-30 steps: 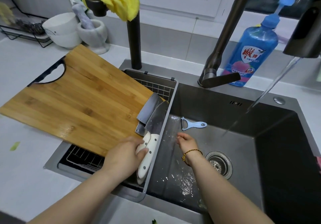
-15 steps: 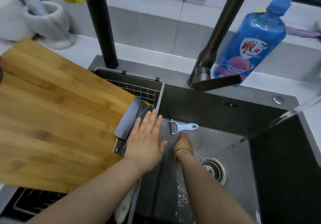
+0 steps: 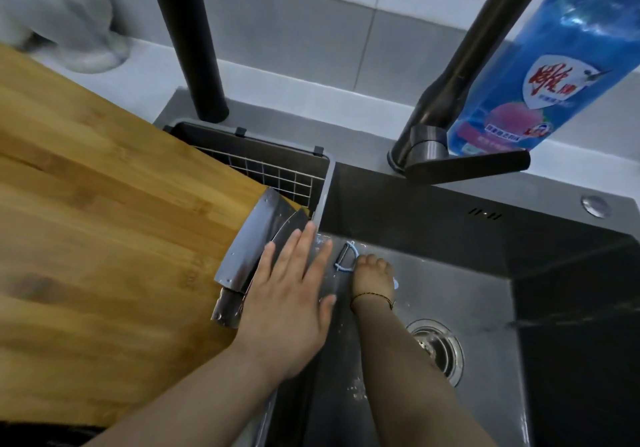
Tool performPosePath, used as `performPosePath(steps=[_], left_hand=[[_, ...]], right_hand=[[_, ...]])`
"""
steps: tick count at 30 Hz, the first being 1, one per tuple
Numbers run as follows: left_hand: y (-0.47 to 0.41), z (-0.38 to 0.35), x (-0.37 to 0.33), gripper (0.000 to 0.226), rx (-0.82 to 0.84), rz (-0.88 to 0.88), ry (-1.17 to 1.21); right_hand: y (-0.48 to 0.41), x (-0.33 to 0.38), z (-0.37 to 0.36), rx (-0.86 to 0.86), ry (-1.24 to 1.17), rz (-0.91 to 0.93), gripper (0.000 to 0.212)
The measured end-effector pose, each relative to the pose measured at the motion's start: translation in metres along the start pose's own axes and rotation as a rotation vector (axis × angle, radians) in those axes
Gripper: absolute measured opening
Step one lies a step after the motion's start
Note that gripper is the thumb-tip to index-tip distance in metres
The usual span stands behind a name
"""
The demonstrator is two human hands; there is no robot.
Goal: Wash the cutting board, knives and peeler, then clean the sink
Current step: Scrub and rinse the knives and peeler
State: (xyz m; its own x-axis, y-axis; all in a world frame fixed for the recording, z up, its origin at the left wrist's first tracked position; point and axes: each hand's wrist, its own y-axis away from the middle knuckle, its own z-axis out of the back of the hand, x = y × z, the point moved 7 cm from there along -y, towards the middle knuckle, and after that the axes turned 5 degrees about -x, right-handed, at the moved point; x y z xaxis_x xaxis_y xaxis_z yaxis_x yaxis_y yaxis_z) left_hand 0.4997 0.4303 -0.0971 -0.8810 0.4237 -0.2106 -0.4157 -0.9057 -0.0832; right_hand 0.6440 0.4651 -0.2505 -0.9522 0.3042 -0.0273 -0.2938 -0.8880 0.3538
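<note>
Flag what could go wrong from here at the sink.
1. The left hand lies flat, fingers straight, on the stacked knives; a slip could bring it onto an edge.
2. The knives sit at the corner of the cutting board, right beside the sink basin; a nudge might drop them toward the right hand.
3. The right hand grips the peeler close to its blade, so a nick is possible.

view: head, worn by the person | position: above the front edge of the sink (image 3: 467, 290) | facing: forward and steeply down, toward the tiled back wall | range: close, wide-angle | framing: cutting board (image 3: 104, 238) fills the left, faucet (image 3: 460, 75) and soap bottle (image 3: 554, 65) cropped at top, forearms enter from below
</note>
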Motion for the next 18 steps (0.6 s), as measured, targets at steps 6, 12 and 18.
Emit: performPosePath(steps=[6,12,18], left_hand=[[0.002,-0.006,0.004,0.058,0.084,0.034,0.027],[0.001,-0.001,-0.002,0.058,0.102,0.033,-0.021],[0.018,0.024,-0.004,0.060,-0.028,0.006,0.066]], right_hand=[[0.023,0.008,0.003,0.013,-0.060,-0.032,0.032],[0.076,0.010,0.027,0.145,-0.431,-0.132,0.026],[0.145,0.001,0.067,0.128,-0.887,-0.097,0.017]])
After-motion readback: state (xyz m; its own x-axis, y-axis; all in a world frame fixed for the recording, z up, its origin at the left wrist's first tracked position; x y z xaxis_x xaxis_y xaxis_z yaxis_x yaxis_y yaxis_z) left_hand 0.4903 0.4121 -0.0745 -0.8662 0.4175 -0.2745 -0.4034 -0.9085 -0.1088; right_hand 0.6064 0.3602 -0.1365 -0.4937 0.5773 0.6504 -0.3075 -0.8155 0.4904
